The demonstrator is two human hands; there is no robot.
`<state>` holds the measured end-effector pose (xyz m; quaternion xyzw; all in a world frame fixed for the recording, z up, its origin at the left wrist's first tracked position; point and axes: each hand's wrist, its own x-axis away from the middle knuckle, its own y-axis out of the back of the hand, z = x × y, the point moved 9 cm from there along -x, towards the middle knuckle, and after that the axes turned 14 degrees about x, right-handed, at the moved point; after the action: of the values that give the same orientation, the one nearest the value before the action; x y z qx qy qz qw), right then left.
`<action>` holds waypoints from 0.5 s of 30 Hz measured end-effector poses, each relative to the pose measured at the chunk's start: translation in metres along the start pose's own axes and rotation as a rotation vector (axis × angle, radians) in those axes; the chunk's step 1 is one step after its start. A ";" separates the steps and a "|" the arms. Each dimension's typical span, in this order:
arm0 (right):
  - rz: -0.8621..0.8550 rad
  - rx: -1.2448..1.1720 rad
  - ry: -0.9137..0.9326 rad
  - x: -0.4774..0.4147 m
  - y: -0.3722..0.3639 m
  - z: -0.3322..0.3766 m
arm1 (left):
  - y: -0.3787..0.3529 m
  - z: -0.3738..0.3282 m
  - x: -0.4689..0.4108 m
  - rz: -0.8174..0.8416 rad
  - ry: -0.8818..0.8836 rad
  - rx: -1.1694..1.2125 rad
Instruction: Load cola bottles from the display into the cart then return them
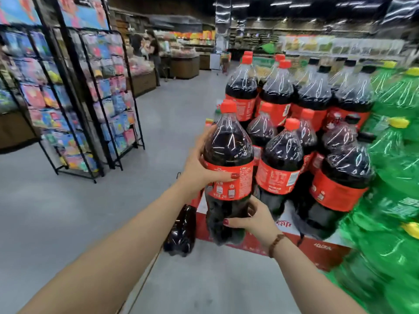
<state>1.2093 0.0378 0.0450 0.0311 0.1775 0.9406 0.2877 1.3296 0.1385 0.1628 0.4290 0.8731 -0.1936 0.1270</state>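
While both grips are on it, the bottle (229,155) is held upright in the air just in front of the left end of the display (317,248), clear of the red base and not resting on anything. It's got a red cap, dark cola and a red label. The left grip (199,168) is curled round the bottle's far-left side at label height, thumb lying across the label's top edge. The right grip (251,218) sits lower, wrapped on the dark body under the label, thumb at the front and fingers going round behind; there's a bead bracelet (276,244) on that wrist. So both are closed round the same bottle, neither one spread. The display is still packed with cola in two tiers, red caps on its left side and black caps (324,69) further right, all shiny and standing close together. Green bottles (396,155) with yellow caps butt up against the display's right side. Down low by the display's left corner there's another dark bottle (180,230), but I can't tell what it's sitting in. Well left of the display, across the grey floor (170,109), stand black wire racks (74,98) full of colourful packets. Pretty blurry beyond the display, just store shelving and two people (152,48) way back.
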 end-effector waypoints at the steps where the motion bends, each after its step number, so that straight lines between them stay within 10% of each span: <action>1: -0.013 0.012 -0.002 -0.011 0.000 -0.001 | 0.005 0.002 -0.010 0.009 -0.019 -0.017; 15: -0.151 0.066 -0.065 -0.088 -0.003 -0.049 | 0.023 0.071 -0.078 0.159 -0.073 -0.110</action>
<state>1.2764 -0.0242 0.0018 0.0578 0.2006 0.9084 0.3622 1.3988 0.0649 0.1250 0.4819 0.8404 -0.1503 0.1972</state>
